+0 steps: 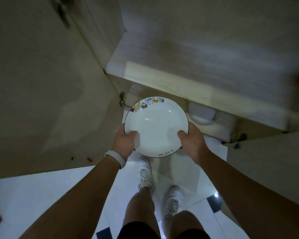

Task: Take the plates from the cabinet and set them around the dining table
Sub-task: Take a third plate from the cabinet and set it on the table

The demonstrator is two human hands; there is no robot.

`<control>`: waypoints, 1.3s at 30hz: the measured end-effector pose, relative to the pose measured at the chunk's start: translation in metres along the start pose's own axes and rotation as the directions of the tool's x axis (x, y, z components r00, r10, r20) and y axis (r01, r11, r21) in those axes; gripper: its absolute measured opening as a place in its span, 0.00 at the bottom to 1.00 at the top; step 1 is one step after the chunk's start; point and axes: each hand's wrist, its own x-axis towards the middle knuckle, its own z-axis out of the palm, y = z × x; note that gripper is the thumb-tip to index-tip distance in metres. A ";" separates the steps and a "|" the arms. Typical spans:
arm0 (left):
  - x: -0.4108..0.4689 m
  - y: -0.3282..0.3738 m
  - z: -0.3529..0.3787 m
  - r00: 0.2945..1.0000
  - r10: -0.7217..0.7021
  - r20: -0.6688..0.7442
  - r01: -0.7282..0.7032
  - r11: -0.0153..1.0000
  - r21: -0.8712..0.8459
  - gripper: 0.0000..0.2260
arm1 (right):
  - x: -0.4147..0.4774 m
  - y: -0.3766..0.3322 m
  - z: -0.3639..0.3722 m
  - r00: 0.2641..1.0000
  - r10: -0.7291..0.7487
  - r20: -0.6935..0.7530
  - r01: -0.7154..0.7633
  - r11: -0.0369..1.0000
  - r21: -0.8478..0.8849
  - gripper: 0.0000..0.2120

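Note:
A white plate point(155, 125) with a dark rim and small coloured cartoon figures along its far edge is held level in front of me, over the floor. My left hand point(125, 144) grips its left edge, thumb on top. My right hand point(191, 142) grips its right edge the same way. Just beyond it stands the open cabinet point(162, 78) of pale wood. On the shelf inside, to the right of the plate, sit more white dishes point(201, 114), partly hidden by the shelf edge.
The cabinet's left door point(41, 83) stands wide open at my left, and the right door point(269, 149) is open at my right. My legs and white shoes point(145, 175) stand on glossy white floor tiles point(41, 195). The scene is dim.

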 end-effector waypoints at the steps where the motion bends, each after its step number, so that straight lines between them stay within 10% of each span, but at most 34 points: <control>1: -0.015 0.013 -0.001 1.000 -0.002 -0.009 0.002 1.000 -0.011 0.14 | -0.013 -0.013 -0.007 1.000 -0.013 0.007 0.013 1.000 -0.019 0.16; 21: -0.260 0.197 -0.052 0.975 0.188 -0.117 -0.201 0.973 -0.114 0.15 | -0.225 -0.199 -0.060 0.958 -0.286 0.007 0.286 0.956 -0.072 0.08; 39: -0.466 0.157 -0.318 0.848 0.335 -0.410 -0.417 0.900 -0.128 0.20 | -0.462 -0.222 0.136 0.809 -0.492 0.322 0.530 0.847 -0.038 0.09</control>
